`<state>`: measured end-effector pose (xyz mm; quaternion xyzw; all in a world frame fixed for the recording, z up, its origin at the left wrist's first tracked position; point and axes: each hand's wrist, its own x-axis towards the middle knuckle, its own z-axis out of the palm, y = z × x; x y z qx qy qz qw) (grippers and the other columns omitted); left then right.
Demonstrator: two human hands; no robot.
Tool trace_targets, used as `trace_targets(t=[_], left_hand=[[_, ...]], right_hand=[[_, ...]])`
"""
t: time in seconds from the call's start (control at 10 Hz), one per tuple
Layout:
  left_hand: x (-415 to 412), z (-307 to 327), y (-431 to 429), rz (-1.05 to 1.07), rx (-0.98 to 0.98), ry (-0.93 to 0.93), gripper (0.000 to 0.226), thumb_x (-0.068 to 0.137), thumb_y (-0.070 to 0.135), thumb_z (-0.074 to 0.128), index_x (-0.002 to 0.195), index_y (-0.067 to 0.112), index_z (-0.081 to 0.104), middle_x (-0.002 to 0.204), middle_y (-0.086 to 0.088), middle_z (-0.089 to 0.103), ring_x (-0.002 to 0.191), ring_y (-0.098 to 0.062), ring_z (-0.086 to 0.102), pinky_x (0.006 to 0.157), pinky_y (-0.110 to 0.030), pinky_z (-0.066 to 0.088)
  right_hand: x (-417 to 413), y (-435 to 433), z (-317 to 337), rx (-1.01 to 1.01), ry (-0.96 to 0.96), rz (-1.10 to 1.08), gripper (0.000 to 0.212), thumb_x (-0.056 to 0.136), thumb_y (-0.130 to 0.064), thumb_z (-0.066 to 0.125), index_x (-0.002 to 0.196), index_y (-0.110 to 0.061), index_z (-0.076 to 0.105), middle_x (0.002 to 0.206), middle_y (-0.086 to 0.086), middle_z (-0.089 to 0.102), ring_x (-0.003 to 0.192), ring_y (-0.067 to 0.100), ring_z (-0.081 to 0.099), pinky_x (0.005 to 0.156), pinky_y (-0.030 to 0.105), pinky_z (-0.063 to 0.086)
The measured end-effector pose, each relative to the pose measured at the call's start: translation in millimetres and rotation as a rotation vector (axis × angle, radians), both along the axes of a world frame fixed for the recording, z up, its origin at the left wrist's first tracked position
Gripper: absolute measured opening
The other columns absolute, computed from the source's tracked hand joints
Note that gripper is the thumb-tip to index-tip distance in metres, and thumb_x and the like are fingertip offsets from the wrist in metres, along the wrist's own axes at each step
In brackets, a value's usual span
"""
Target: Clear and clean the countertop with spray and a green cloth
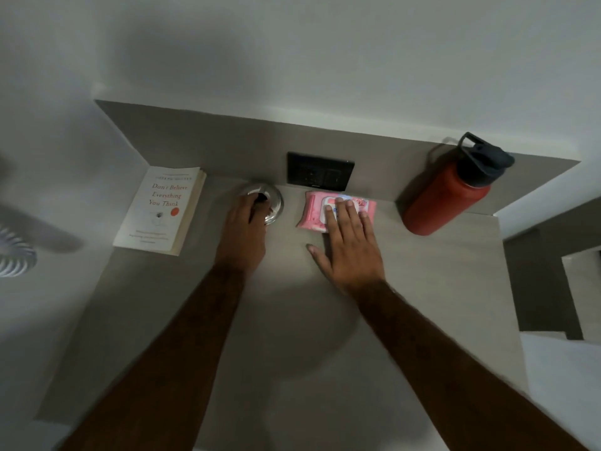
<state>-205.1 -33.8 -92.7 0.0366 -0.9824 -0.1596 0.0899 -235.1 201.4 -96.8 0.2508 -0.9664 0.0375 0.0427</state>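
Grey countertop, mid-frame: clearing step w/ left hand gripping glass, right hand open, flat on wipes; next, prob. lift both off.

Two bare forearms come in from the lower edge of the view, each ending in a bare hand. No sleeve, cuff or glove shows anywhere along either arm; both are uncovered from the frame edge to the fingertips. Fine hair is visible along both forearms, clearest near the wrists. No watch, band or bracelet sits on either wrist. The left hand shows its back and knuckles. The right hand shows its back, with four fingers and the thumb in sight; the nails are short and plain, and no ring shows on them.
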Motion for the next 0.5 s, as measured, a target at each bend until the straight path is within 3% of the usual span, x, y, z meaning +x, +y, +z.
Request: trace_targets(t=[0.1, 0.3, 0.4, 0.5], left_hand=[[-9, -2, -2, -0.007, 0.024, -0.015, 0.059, 0.083, -0.005, 0.068, 0.14, 0.003, 0.052, 0.151, -0.02, 0.043, 0.137, -0.042, 0.042, 0.113, -0.053, 0.04], [-8, -12, -4, -0.003, -0.079, -0.084, 0.069, 0.085, -0.001, 0.067, 0.148, 0.007, 0.042, 0.16, -0.018, 0.034, 0.15, -0.04, 0.027, 0.122, -0.057, 0.023], [0, 9, 3, 0.019, -0.126, -0.109, 0.073, 0.09, 0.017, 0.067, 0.154, 0.01, 0.033, 0.165, -0.016, 0.026, 0.154, -0.036, 0.018, 0.122, -0.059, 0.014], [14, 36, 7, -0.035, -0.116, -0.037, 0.079, 0.093, 0.037, 0.063, 0.157, 0.011, 0.025, 0.167, -0.014, 0.021, 0.155, -0.034, 0.015, 0.123, -0.06, 0.015]], right_hand=[[-10, -3, -5, 0.007, -0.032, -0.027, 0.092, 0.1, -0.075, 0.026, 0.165, -0.011, 0.016, 0.173, 0.015, 0.014, 0.161, 0.032, 0.012, 0.13, 0.051, 0.016], [-21, 10, 0, 0.013, -0.033, 0.046, 0.09, 0.1, -0.073, 0.031, 0.165, -0.012, 0.016, 0.173, 0.014, 0.013, 0.161, 0.03, 0.012, 0.13, 0.05, 0.016], [-17, 11, 21, -0.05, -0.045, 0.071, 0.091, 0.1, -0.073, 0.032, 0.165, -0.012, 0.012, 0.174, 0.013, 0.009, 0.162, 0.027, 0.008, 0.131, 0.05, 0.014], [-14, 25, 74, -0.258, -0.035, 0.152, 0.09, 0.102, -0.07, 0.029, 0.165, -0.008, 0.012, 0.174, 0.013, 0.008, 0.162, 0.025, 0.006, 0.13, 0.052, 0.016]])
